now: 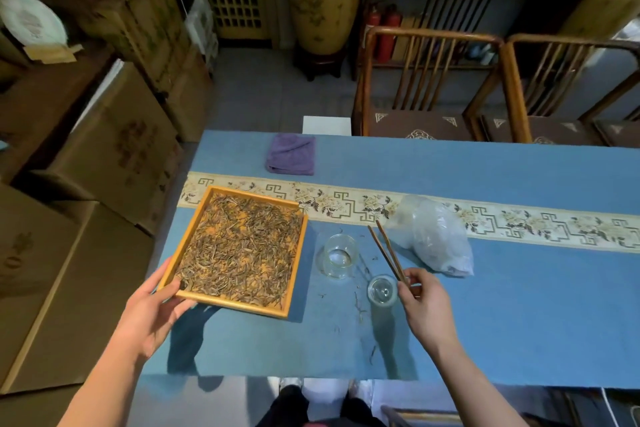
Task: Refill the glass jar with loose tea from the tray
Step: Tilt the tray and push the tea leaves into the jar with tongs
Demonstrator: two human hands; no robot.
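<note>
tray (293, 263) of loose tea (239, 250) on blue tablecloth (485, 322), near corner lifted and gripped by left hand (156, 308), thumb over rim. glass jar (340, 255) upright just right of tray, lid (382, 289) beside it. wooden tongs (386, 251) pinched in right hand (427, 305), tips pointing away. plastic bag (434, 236) beyond; purple cloth (291, 153) at far edge.

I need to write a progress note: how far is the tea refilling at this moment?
Done: the lid is off and lies beside the glass jar. In hand: the left hand grips the tray corner; the right hand holds wooden tongs. Left: the jar looks empty, and the tea still fills the tray.
</note>
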